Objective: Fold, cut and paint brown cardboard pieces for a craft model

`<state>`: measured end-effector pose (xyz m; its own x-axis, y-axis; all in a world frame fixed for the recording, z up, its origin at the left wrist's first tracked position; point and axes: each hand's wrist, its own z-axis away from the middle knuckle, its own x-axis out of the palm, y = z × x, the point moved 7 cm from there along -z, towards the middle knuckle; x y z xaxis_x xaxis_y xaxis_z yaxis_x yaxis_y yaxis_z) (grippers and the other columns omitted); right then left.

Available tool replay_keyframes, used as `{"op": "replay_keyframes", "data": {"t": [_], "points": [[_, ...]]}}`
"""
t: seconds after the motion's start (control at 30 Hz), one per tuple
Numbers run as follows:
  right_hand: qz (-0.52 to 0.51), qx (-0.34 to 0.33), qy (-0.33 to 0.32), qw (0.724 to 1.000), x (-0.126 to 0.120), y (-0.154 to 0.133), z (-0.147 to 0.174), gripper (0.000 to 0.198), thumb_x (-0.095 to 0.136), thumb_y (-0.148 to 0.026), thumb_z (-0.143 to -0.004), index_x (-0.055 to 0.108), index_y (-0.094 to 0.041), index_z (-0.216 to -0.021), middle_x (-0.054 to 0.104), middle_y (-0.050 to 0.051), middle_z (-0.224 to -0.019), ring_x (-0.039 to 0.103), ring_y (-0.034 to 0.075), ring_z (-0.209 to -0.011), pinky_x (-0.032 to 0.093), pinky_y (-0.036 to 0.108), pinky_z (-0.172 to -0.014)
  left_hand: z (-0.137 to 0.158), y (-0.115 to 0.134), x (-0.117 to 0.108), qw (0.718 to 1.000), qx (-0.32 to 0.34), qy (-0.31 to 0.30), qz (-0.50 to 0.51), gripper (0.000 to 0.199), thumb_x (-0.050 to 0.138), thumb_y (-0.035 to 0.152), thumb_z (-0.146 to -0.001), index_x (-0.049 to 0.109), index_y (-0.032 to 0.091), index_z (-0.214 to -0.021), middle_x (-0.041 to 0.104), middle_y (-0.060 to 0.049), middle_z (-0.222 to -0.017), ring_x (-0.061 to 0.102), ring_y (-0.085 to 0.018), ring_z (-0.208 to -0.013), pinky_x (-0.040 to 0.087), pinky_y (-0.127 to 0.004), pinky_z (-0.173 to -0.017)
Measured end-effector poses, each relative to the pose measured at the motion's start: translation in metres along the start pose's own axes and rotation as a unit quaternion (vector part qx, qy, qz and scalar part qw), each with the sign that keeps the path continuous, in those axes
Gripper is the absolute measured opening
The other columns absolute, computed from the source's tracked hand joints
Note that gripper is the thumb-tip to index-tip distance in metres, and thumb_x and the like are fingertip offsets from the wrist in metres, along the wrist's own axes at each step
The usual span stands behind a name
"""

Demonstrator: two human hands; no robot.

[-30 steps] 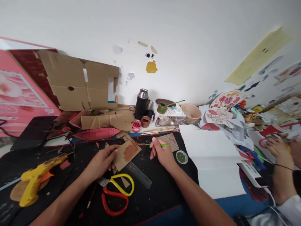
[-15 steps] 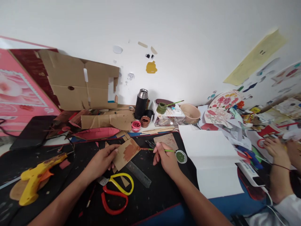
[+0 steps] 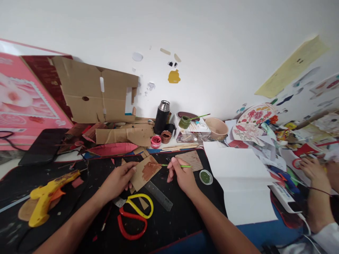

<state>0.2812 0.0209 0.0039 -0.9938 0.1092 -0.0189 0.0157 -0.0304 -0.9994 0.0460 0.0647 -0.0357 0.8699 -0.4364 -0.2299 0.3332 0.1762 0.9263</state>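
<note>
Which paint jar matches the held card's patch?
The brown paint jar, right of the pinkish-red jar, left of the green jar; its paint alone is brown, like the patch on the cardboard piece.

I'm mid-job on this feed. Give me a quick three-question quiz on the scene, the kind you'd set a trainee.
1. What does the person's right hand hold?

2. True or false: the person's left hand grips a flat brown cardboard piece with a brown-painted patch.

3. Which container stands immediately left of the open round jar of brown paint?
a) the wide beige bowl
b) the open round pot of pinkish-red paint
c) the shallow round dish of green paint

Key:
1. A thin green-handled paintbrush.
2. True.
3. b
</note>
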Motion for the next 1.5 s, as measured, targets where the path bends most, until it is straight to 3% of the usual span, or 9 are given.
{"op": "replay_keyframes", "data": {"t": [0.1,0.27,0.4,0.57,0.77,1.0,1.23,1.4,1.5], "points": [[-0.004,-0.007,0.005,1.0,0.006,0.003,-0.002,0.057,0.058,-0.074,-0.096,0.063,-0.02,-0.081,0.057,-0.005,-0.051,0.063,0.014,-0.041,0.047,0.022,-0.044,0.0,0.001,0.0,1.0,0.002,0.0,0.002,0.061,0.057,0.058,-0.084,0.069,0.013,-0.124,0.065,0.001,-0.066,0.06,-0.019,-0.05,0.044,-0.028,-0.045],[0.026,-0.043,-0.056,0.997,0.025,0.002,0.01,0.052,0.053,-0.068,-0.102,0.064,-0.02,-0.084,0.055,-0.005,-0.057,0.066,0.014,-0.048,0.047,0.022,-0.048,0.0,0.001,-0.002,1.0,-0.001,-0.002,-0.01,0.07,0.055,0.062,-0.084,0.066,0.01,-0.129,0.058,0.004,-0.055,0.054,-0.018,-0.045,0.04,-0.027,-0.044],[0.052,-0.046,-0.046,0.997,0.011,0.003,0.013,0.051,0.052,-0.066,-0.104,0.064,-0.021,-0.083,0.054,-0.005,-0.056,0.064,0.014,-0.048,0.047,0.023,-0.05,0.001,0.004,-0.002,1.0,-0.007,-0.014,-0.022,0.075,0.051,0.066,-0.085,0.064,0.009,-0.132,0.046,0.009,-0.045,0.044,-0.015,-0.04,0.031,-0.025,-0.042],[0.079,-0.047,-0.022,0.996,0.005,0.009,0.01,0.053,0.051,-0.068,-0.104,0.064,-0.021,-0.084,0.057,-0.004,-0.055,0.063,0.014,-0.049,0.047,0.023,-0.05,0.001,0.004,-0.002,1.0,-0.016,-0.018,-0.02,0.075,0.052,0.064,-0.086,0.063,0.009,-0.134,0.048,0.009,-0.045,0.043,-0.014,-0.039,0.031,-0.024,-0.042],[0.14,-0.075,-0.106,0.982,0.03,0.005,0.024,0.051,0.044,-0.061,-0.109,0.067,-0.021,-0.085,0.064,-0.001,-0.057,0.062,0.014,-0.052,0.048,0.025,-0.059,0.002,0.005,-0.002,1.0,-0.004,-0.021,-0.01,0.072,0.054,0.063,-0.087,0.064,0.01,-0.134,0.049,0.009,-0.045,0.044,-0.014,-0.039,0.032,-0.023,-0.042],[0.126,-0.05,-0.055,0.989,0.018,0.012,0.013,0.051,0.046,-0.064,-0.107,0.066,-0.023,-0.086,0.061,-0.003,-0.055,0.064,0.016,-0.052,0.048,0.025,-0.057,0.001,0.004,-0.002,0.999,-0.002,-0.027,-0.016,0.074,0.053,0.064,-0.087,0.063,0.009,-0.134,0.049,0.008,-0.046,0.044,-0.014,-0.039,0.033,-0.024,-0.042],[0.128,-0.065,-0.108,0.984,0.035,0.003,0.023,0.051,0.044,-0.062,-0.109,0.066,-0.022,-0.086,0.062,-0.003,-0.056,0.061,0.014,-0.05,0.047,0.024,-0.058,0.002,0.006,-0.002,0.999,-0.003,-0.022,-0.025,0.075,0.051,0.065,-0.086,0.063,0.008,-0.133,0.049,0.008,-0.047,0.043,-0.014,-0.04,0.031,-0.025,-0.043],[0.108,-0.048,-0.045,0.992,0.021,0.012,0.012,0.053,0.046,-0.068,-0.106,0.064,-0.022,-0.085,0.058,-0.004,-0.054,0.062,0.015,-0.049,0.047,0.024,-0.054,0.003,0.007,0.0,0.999,-0.007,-0.021,-0.023,0.074,0.051,0.065,-0.086,0.064,0.008,-0.131,0.048,0.008,-0.046,0.042,-0.014,-0.04,0.031,-0.024,-0.044],[0.106,-0.045,-0.049,0.992,0.022,0.015,0.013,0.053,0.046,-0.068,-0.106,0.064,-0.022,-0.085,0.059,-0.004,-0.053,0.061,0.015,-0.048,0.047,0.024,-0.053,0.003,0.008,0.0,0.999,-0.006,-0.024,-0.021,0.074,0.052,0.065,-0.086,0.065,0.009,-0.131,0.048,0.008,-0.046,0.043,-0.014,-0.04,0.031,-0.025,-0.044]]}}
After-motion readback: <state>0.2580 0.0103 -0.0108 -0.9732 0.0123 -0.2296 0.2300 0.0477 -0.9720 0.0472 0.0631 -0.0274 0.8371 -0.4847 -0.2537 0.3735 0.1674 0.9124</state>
